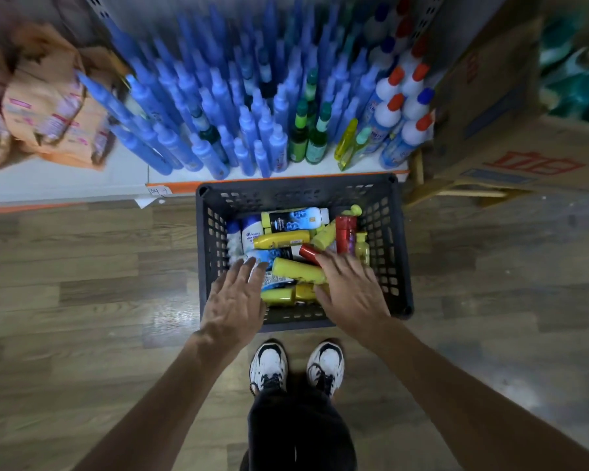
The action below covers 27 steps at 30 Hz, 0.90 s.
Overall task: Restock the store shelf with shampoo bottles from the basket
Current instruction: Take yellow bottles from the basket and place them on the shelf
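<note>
A dark plastic basket (pixel 402 253) stands on the floor against the low shelf (pixel 123 180). It holds several shampoo bottles: yellow ones (pixel 298 270), a white and blue one (pixel 251 232), a black and blue one (pixel 295 220) and a red one (pixel 346 232). My left hand (pixel 233 304) hovers over the basket's near left part, fingers straight and spread, holding nothing. My right hand (pixel 349 290) reaches over the near right part, fingers extended above a yellow bottle and a red cap (pixel 308 252). The shelf carries several blue bottles (pixel 218 107), green ones (pixel 306 137) and white ones with red caps (pixel 398 110).
Orange packets (pixel 48 107) lie on the shelf at the left. Cardboard boxes (pixel 510 130) are stacked at the right, beside the shelf. My two white and black shoes (pixel 296 367) stand on the wooden floor right behind the basket.
</note>
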Available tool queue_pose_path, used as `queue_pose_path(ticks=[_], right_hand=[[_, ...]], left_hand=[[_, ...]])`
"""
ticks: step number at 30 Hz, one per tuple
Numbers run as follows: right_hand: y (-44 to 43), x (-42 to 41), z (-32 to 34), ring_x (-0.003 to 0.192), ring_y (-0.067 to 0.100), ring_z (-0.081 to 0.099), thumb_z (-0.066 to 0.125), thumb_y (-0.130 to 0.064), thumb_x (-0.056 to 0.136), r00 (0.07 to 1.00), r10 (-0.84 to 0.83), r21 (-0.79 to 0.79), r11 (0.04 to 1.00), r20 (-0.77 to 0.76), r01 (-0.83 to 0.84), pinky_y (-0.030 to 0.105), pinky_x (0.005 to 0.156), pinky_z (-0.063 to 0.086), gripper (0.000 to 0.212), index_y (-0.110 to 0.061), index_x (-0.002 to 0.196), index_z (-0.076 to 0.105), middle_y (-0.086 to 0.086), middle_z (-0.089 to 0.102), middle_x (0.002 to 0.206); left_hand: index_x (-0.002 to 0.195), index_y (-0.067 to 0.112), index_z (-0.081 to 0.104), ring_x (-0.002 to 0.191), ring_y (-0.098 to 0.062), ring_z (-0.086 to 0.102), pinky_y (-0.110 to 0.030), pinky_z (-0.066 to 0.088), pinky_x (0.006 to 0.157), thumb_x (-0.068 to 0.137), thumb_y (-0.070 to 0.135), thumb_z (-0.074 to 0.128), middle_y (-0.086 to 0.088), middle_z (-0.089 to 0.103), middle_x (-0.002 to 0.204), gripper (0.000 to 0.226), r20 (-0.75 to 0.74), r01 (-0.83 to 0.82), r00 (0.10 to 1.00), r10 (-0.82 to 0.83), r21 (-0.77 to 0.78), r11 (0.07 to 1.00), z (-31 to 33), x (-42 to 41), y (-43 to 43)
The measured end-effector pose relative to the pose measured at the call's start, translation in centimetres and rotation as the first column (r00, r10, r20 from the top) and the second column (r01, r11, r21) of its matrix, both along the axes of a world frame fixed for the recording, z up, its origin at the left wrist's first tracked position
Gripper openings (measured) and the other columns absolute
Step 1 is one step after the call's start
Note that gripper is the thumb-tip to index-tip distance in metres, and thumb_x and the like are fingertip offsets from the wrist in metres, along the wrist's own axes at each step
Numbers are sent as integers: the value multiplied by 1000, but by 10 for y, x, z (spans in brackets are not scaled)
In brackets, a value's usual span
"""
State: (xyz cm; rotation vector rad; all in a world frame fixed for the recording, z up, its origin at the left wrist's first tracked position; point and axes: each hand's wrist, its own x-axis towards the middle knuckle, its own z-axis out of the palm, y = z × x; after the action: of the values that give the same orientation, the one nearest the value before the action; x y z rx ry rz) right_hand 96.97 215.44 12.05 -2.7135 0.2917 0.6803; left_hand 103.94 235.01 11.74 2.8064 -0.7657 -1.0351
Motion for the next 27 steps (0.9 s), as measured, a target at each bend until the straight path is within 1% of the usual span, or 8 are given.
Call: queue_pose_path(ticks=[4, 7, 11, 16, 19, 21, 24, 27], right_hand=[[1, -5, 41, 145, 17, 24, 32, -47, 101, 1000, 2, -14, 1000, -4, -2, 39, 117, 19, 57, -25, 152, 23, -5, 31, 156], [-1, -7, 65, 148, 17, 19, 30, -49, 101, 1000, 5, -19, 1000, -22, -5, 41, 119, 12, 57, -24, 152, 25, -5, 30, 158], [-6, -17, 85, 141, 17, 31, 37, -45, 100, 998, -18, 11, 1000, -56, 18, 40, 117, 22, 51, -22, 146, 33, -4, 42, 149], [-17, -34, 91, 139, 19, 33, 45, -28, 99, 995, -31, 36, 999, -98, 34, 40, 118, 24, 50, -20, 146, 33, -1, 42, 148], [-28, -37, 74, 139, 18, 34, 44, -20, 100, 995, -37, 61, 997, -88, 43, 37, 120, 24, 50, -21, 148, 29, -1, 41, 150], [-37, -37, 51, 135, 17, 40, 47, -21, 100, 995, -36, 64, 997, -89, 42, 35, 118, 28, 48, -21, 145, 31, 0, 45, 146], [-48, -29, 2, 133, 18, 42, 50, -28, 99, 997, -20, 40, 999, -77, 23, 34, 115, 31, 50, -20, 145, 32, 0, 47, 143], [-51, -20, -58, 133, 19, 42, 54, -28, 97, 996, -20, 29, 999, -85, 23, 37, 114, 34, 56, -21, 147, 30, 1, 46, 144]], left_hand=[[153, 20, 2, 149, -22, 0, -41, 6, 122, 99, 37, 35, -4, 1, 162, 66, -11, 28, 1000, -28, 25, 999, 39, 1, 2], [153, 18, 3, 149, -22, 5, -40, 9, 122, 99, 37, 37, -4, 7, 161, 67, -26, -1, 1000, 1, 6, 1000, 63, 2, -1], [152, 20, 14, 146, -21, 20, -39, 20, 120, 98, 36, 38, -2, 24, 157, 62, -55, -26, 998, 26, 3, 1000, 86, -8, -4], [149, 15, 25, 142, -19, 29, -35, 24, 119, 97, 31, 39, -3, 31, 154, 56, -37, -37, 999, 37, 8, 999, 97, -27, -10], [147, 15, 31, 139, -19, 34, -35, 28, 117, 97, 29, 40, -3, 38, 150, 53, -18, -33, 999, 33, -8, 999, 79, -28, -19], [147, 17, 31, 138, -19, 35, -34, 29, 116, 96, 29, 41, -2, 38, 150, 53, -34, -34, 999, 34, -6, 999, 56, -26, -26], [148, 17, 29, 137, -17, 36, -31, 29, 114, 96, 28, 43, -2, 39, 148, 55, -17, -9, 1000, 9, 7, 1000, 5, -20, -31], [146, 16, 30, 136, -17, 37, -32, 31, 113, 96, 27, 45, -2, 41, 147, 54, 1, -22, 1000, 22, 21, 1000, -56, -12, -30]])
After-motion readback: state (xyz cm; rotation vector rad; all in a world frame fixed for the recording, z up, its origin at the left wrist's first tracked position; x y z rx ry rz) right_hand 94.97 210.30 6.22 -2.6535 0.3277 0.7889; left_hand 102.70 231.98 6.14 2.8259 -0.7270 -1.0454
